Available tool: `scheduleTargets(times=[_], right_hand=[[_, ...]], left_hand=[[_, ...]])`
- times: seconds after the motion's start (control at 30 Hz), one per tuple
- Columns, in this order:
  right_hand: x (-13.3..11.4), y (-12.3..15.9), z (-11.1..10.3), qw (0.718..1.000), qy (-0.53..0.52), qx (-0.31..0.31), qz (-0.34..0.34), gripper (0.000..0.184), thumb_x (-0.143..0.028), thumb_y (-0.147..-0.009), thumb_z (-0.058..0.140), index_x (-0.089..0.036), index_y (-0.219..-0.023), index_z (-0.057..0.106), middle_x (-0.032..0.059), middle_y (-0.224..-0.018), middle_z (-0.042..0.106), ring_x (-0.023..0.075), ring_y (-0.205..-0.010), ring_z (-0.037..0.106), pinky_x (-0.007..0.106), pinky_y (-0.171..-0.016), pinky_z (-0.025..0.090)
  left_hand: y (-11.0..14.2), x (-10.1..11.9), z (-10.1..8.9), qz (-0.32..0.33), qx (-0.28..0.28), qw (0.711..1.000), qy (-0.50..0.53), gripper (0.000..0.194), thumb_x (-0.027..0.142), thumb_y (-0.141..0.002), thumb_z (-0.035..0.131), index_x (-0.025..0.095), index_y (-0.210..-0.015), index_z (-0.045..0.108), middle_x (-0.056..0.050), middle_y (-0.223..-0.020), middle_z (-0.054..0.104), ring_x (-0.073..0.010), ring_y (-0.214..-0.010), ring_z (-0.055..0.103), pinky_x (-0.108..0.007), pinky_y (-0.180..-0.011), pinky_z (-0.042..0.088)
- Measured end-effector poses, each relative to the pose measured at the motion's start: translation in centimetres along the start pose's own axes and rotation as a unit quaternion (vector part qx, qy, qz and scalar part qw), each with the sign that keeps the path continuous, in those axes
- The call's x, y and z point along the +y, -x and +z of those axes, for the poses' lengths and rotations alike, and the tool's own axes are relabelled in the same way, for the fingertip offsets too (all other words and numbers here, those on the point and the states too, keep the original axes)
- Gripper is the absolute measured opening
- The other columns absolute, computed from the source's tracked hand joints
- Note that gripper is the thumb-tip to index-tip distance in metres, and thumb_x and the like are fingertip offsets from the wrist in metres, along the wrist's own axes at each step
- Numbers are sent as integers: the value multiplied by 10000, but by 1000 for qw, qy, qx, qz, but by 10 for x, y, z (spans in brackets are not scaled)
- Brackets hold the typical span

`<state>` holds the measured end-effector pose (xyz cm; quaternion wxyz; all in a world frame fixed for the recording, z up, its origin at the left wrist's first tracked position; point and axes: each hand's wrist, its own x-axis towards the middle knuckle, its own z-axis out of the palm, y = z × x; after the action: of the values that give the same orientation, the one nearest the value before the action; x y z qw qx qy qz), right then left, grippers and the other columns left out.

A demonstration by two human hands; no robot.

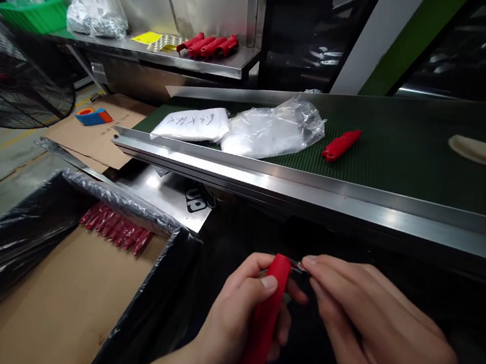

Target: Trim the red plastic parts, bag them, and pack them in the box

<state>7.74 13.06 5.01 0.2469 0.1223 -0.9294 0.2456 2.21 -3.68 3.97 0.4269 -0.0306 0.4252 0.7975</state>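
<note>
Red plastic handle (pixel 265 320) between both hands' fingers (pixel 266 283)

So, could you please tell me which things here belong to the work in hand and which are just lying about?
In hand:
- red handle, gripped by the left hand
- small metal piece at its top, pinched by the right hand
- red handles laid in the lined box
- single red handle on the green belt

Lying about:
- plastic bags
- tape roll
- fan
- green crate
</note>
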Motion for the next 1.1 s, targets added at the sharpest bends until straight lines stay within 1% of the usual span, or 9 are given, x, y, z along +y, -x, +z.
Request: scheduleTargets(times=[0.17,0.27,0.37,0.6,0.67,0.73,0.9,1.0,1.1], right_hand=[[1,1,3,1000,11,8,-9,394,4,-846,586,-116,-1220,623,86,-1127,655,191,-1015,601,356,-868,496],[2,1,2,1000,14,12,-22,380,12,-841,589,-108,-1199,627,93,-1123,655,194,-1016,601,359,-859,496],[3,2,1,999,12,17,-31,371,16,-831,600,-106,-1180,631,99,-1110,657,198,-998,606,359,-830,501],[0,5,2,999,12,-6,-30,348,-9,-851,585,-125,-1174,644,87,-1092,656,183,-982,597,336,-830,486],[-2,6,2,999,18,-12,-32,326,-24,-868,567,-122,-1167,651,83,-1082,658,177,-987,595,323,-852,477],[-4,9,2,999,26,-15,-44,319,-34,-875,561,-118,-1167,658,80,-1080,661,177,-992,598,318,-875,464],[-1,18,2,995,62,-32,-69,368,-98,-889,564,-158,-1245,634,66,-1183,647,190,-1021,601,324,-884,436],[-1,21,4,995,61,-33,-74,376,-80,-886,559,-150,-1248,630,71,-1184,640,177,-1011,595,308,-875,427],[-4,22,6,994,51,-39,-85,377,-62,-865,581,-152,-1226,639,64,-1158,653,174,-995,602,307,-870,427]], left_hand=[[-1,1,1,-6,12,1000,-4,245,373,-914,471,167,-1021,550,-77,-966,642,-81,-536,519,-147,-398,367],[0,1,0,-11,19,1000,-20,255,380,-920,448,169,-1022,547,-49,-808,628,-83,-498,487,-150,-391,359],[0,1,0,-16,18,999,-41,277,387,-928,411,159,-1003,549,-13,-618,567,-80,-432,424,-152,-380,345],[-4,6,1,-7,25,999,-41,239,374,-914,417,181,-998,530,0,-525,544,-94,-402,408,-154,-377,344],[-7,8,1,-12,36,998,-44,245,394,-910,425,187,-990,529,3,-531,532,-95,-416,420,-151,-382,349],[-10,11,1,-18,42,998,-43,255,406,-901,445,188,-998,537,0,-588,537,-96,-448,450,-147,-383,355],[-15,16,2,-12,37,999,-29,242,373,-884,481,202,-1039,552,-27,-874,599,-81,-506,495,-143,-376,369],[-18,17,2,-5,33,999,-37,253,379,-888,475,202,-1049,553,-32,-893,609,-89,-531,494,-143,-369,372],[-22,18,1,28,31,998,-56,248,371,-893,460,183,-1026,550,-51,-877,631,-105,-565,504,-149,-379,385]])
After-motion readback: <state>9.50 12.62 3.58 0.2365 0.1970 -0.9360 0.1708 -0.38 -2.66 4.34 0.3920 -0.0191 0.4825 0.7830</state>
